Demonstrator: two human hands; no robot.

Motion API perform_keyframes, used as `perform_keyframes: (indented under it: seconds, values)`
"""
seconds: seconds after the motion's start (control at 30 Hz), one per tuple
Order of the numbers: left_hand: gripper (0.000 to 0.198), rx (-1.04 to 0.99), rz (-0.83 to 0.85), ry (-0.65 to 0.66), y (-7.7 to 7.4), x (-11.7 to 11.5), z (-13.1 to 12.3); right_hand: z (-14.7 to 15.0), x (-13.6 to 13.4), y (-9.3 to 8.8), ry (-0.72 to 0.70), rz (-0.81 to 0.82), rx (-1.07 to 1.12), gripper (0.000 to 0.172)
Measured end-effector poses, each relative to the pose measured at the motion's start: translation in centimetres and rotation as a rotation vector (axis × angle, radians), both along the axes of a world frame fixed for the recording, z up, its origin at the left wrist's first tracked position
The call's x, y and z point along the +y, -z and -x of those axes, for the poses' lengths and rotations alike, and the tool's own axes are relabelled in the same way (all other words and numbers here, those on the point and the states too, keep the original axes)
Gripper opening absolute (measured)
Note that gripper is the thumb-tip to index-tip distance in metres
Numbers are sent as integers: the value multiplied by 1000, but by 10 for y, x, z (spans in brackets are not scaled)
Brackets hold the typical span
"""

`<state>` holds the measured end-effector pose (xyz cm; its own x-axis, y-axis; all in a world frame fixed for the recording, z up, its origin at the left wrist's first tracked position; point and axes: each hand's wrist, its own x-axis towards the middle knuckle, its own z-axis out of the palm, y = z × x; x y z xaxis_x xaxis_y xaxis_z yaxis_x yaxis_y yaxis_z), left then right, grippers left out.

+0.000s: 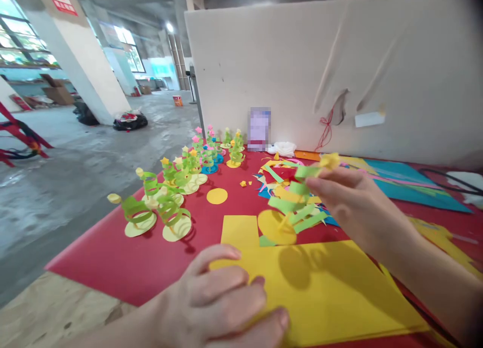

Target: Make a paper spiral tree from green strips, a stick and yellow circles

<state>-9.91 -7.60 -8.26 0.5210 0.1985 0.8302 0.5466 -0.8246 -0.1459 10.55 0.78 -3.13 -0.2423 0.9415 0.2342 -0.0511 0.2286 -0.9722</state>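
My right hand (345, 199) pinches the top of a paper spiral piece (298, 197), which has green curls, a yellow star on top and a round yellow base. The piece is held tilted above a large yellow sheet (339, 287), and its shadow falls on the sheet. My left hand (230, 292) is over the sheet's left edge, its fingers apart and slightly curled, with nothing in them. Beyond it lie a smaller yellow rectangle (240, 230) and a yellow paper disc (217, 196).
Several finished spiral pieces (175, 222) stand at the left on the red table cover (124, 265). Paper scraps (279, 174) are heaped behind the held piece. Blue sheets (415, 187) lie at the right. A pale panel (264, 61) rises behind the table.
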Motion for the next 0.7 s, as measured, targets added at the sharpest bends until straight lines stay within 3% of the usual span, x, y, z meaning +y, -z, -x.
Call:
perform_keyframes:
  seconds: [0.1, 0.23, 0.37, 0.53, 0.7]
  values:
    - [15, 108, 32, 167, 4, -1, -3, 26, 37, -1, 85, -71, -144, 12]
    - [11, 229, 165, 166, 11, 2, -7, 81, 95, 15, 188, -85, -171, 29]
    - [14, 264, 212, 186, 14, 7, -8, 123, 139, 44, 209, -106, -210, 24]
    - [14, 293, 185, 166, 15, 8, -5, 141, 159, 71, 210, -120, -275, 25]
    - [20, 320, 166, 182, 16, 8, -4, 140, 158, 77, 201, -133, -323, 26]
